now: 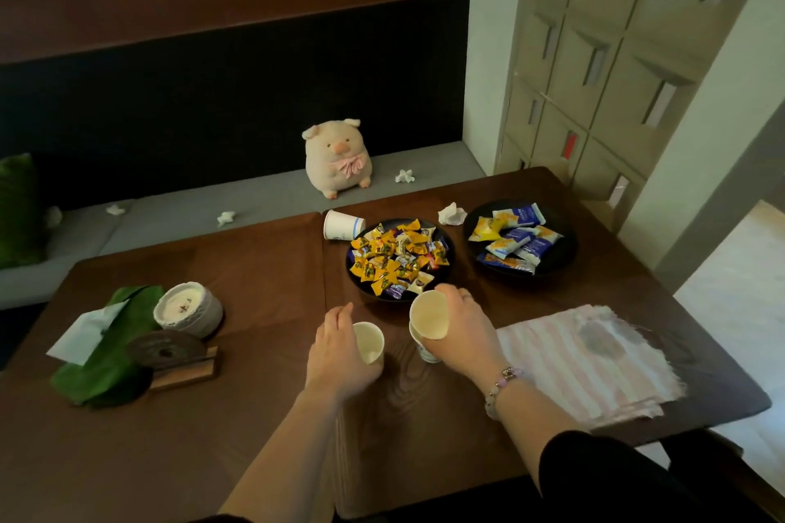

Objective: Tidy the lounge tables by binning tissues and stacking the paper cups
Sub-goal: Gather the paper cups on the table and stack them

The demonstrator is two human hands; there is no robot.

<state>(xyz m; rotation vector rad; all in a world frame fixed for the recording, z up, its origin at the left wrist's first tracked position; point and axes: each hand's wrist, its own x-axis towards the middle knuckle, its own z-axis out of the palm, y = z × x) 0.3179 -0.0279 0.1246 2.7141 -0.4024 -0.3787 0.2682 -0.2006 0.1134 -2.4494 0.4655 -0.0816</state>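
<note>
Two dark wooden tables are standing pushed together, the left table [204, 437] and the right table [531, 301] meeting at a seam down the middle. Near the front edge, the left hand [340, 352] is curling its fingers round an upright paper cup [368, 342] resting on the wood. Just beside it, the right hand [461, 327], wearing a beaded bracelet [505, 379], is gripping a tilted paper cup [429, 314] with its mouth facing the camera. A blue-printed base is showing beneath it, possibly a second cup nested there, though the view is too blurred to tell.

A third cup [343, 225] is lying on its side at the far edge, touching a dark bowl [361, 291] of wrapped sweets. A crumpled tissue [451, 213] is sitting between that bowl and a dark plate [567, 257] of snack packets. A pink-striped cloth [586, 357] is covering the right table's near corner. On the left table, a green tissue holder [106, 357], a white round pot [189, 310] and a small wooden stand [182, 369] are clustering together.

Behind, a grey bench [263, 200] is running along a dark wall, carrying a plush pig [338, 157], a green cushion [17, 208] and scattered tissues [404, 176]. A pale lattice screen [616, 55] is rising at the right.
</note>
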